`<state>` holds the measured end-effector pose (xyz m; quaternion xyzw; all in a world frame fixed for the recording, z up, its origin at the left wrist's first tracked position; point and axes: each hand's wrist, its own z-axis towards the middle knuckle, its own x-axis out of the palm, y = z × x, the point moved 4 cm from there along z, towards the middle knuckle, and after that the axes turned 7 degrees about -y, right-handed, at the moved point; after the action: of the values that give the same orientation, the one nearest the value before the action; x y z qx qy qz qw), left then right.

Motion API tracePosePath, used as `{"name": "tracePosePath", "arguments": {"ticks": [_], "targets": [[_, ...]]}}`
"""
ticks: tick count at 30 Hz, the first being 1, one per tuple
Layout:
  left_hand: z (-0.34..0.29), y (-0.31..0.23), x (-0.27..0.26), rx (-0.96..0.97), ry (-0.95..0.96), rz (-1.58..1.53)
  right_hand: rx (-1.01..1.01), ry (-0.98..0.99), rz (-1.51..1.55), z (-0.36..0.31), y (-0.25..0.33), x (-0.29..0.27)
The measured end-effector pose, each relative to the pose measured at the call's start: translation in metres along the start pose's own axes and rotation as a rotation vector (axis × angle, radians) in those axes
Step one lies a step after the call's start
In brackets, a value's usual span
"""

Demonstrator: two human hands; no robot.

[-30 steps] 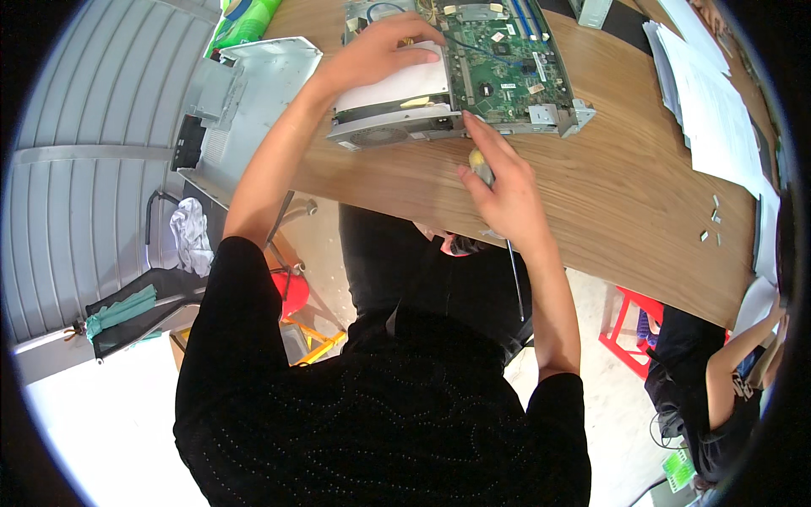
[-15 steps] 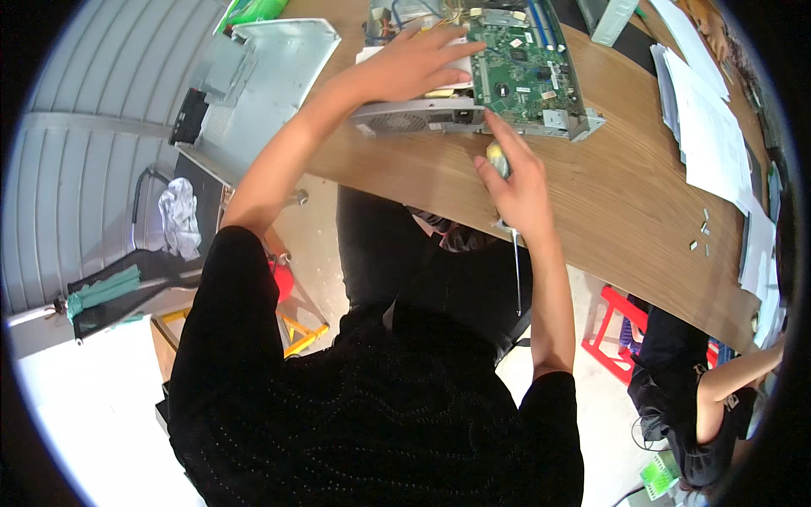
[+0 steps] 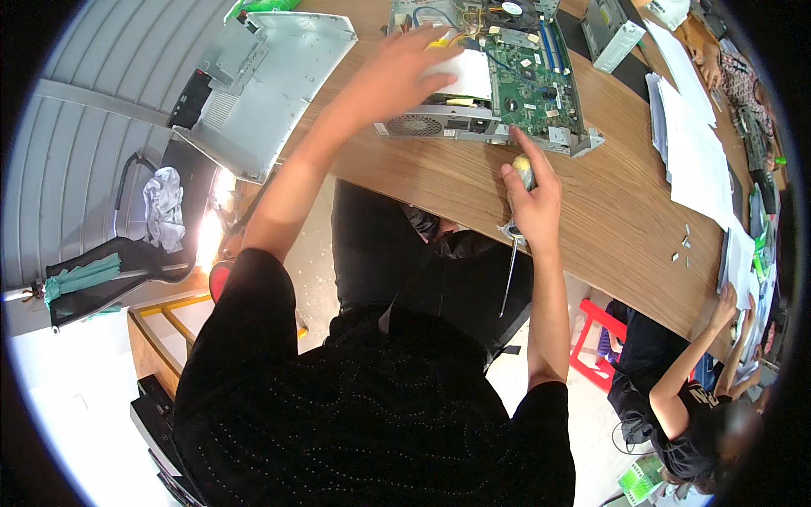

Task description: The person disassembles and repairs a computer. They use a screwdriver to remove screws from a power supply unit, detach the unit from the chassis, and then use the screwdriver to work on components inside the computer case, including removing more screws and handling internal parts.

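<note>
An opened desktop computer case (image 3: 583, 139) lies on the table, its green motherboard (image 3: 525, 93) facing up. Left of the board sits a metal power supply (image 3: 414, 125) with a white label (image 3: 469, 76) and a fan grille. My left hand (image 3: 401, 72) hovers over the power supply and its wires, fingers spread, holding nothing. A screwdriver (image 3: 509, 275) with a yellowish clear handle rests in my right hand (image 3: 536, 203), its shaft pointing back toward me past the table edge. My right index finger reaches to the case's near edge.
A detached metal cover (image 3: 296, 59) lies at the left. Stacked papers (image 3: 688, 144) and a metal drive-like box (image 3: 617, 42) are at the right, with several small pieces (image 3: 680, 253) near the table edge. A co-worker (image 3: 684, 406) sits at the lower right by a red stool (image 3: 596, 346).
My left hand has lifted and shifted left off the power supply, uncovering its white label. The power supply's tilted near panel now lines up with the case edge. My right hand keeps the screwdriver.
</note>
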<state>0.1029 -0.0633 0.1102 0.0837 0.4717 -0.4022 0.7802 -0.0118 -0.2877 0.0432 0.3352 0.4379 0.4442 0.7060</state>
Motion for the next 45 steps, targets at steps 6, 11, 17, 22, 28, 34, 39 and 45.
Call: {"name": "tracePosePath", "arguments": {"ticks": [6,11,17,22,28,34,39,45], "targets": [[-0.029,0.0,0.013,-0.007,0.116,0.093,-0.003,-0.007,-0.01,0.003,-0.002,0.003],[-0.028,-0.006,0.011,0.0,0.106,0.13,0.002,0.003,-0.046,0.004,0.0,0.003],[-0.033,-0.009,-0.009,-0.131,-0.211,-0.098,0.048,0.01,-0.056,0.006,0.0,0.005],[-0.054,-0.005,-0.011,-0.149,-0.143,-0.062,0.032,0.021,-0.054,0.007,0.001,0.006],[-0.055,-0.007,-0.014,-0.203,-0.145,-0.103,0.018,0.029,-0.062,0.008,0.003,0.007],[-0.025,-0.007,-0.006,-0.115,-0.094,-0.078,0.011,0.014,-0.061,0.007,0.003,0.007],[-0.014,0.01,0.004,-0.055,-0.066,-0.088,-0.011,0.008,-0.051,0.006,0.004,0.007],[-0.015,0.015,0.005,-0.047,-0.105,-0.125,-0.052,-0.01,-0.041,0.006,0.004,0.006]]}}
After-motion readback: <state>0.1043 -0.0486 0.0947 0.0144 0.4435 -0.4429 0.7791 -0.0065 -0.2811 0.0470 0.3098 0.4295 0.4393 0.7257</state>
